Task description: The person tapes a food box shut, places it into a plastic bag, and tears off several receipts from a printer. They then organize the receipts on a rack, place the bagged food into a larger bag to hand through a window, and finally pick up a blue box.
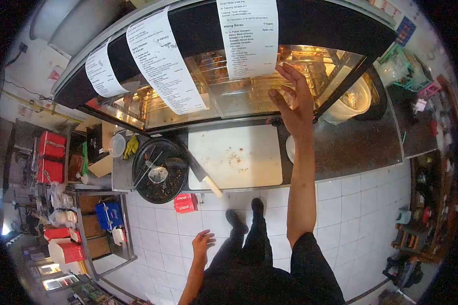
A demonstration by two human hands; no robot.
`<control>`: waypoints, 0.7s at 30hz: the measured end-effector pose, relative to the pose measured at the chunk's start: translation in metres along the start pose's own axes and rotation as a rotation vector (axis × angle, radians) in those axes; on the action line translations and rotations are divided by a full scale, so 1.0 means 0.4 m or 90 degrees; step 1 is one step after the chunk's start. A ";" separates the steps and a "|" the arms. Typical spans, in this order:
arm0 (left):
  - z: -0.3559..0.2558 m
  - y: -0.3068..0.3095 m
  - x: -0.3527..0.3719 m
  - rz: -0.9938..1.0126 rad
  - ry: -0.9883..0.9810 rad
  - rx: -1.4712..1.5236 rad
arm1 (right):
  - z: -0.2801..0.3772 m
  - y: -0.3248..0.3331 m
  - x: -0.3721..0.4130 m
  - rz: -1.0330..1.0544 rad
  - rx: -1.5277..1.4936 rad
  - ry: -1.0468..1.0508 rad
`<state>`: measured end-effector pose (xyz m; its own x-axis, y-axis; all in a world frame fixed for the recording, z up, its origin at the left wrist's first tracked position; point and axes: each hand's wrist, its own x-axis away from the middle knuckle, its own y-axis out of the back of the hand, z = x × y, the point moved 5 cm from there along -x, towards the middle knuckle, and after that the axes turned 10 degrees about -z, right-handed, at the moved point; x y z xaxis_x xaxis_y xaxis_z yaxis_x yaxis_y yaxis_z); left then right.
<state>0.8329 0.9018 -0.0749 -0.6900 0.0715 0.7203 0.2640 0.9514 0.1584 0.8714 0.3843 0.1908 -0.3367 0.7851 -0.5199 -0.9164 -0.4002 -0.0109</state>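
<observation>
My right hand [293, 101] is raised in front of the lit glass display case [239, 96], fingers apart, its fingertips right at the lower right edge of a printed receipt [249, 40]. Two more paper receipts, a long one [163, 61] and a shorter one [103, 73], hang from the case's black top edge to the left. Low beside my body hangs my left hand [202, 243], fingers loosely spread and holding nothing. Between the case and me lies a white cutting board [234, 157] with brown crumbs. A knife [201, 170] with a pale handle rests across its left edge.
Left of the board sits a round black tray [160, 190] with tongs and a small clear container. Yellow-green gloves [131, 146] lie beyond it. A white tub [351, 101] stands right of the case. A red box [185, 203] shows below the counter's edge.
</observation>
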 end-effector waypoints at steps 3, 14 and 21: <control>0.000 0.002 -0.004 -0.002 0.000 0.002 | -0.001 0.006 0.002 -0.004 -0.001 0.014; 0.139 0.315 -0.050 -0.123 -0.028 0.066 | -0.170 -0.065 0.518 0.109 -0.045 -0.295; 0.400 0.691 -0.044 -0.363 0.082 0.323 | 0.093 -0.593 1.312 0.905 -0.133 -0.473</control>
<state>0.8101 1.2114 -0.1519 -0.5345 -0.4770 0.6977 -0.4718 0.8533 0.2220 0.9042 0.9089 -0.0475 -0.9254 -0.2381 0.2949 0.2343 -0.9709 -0.0488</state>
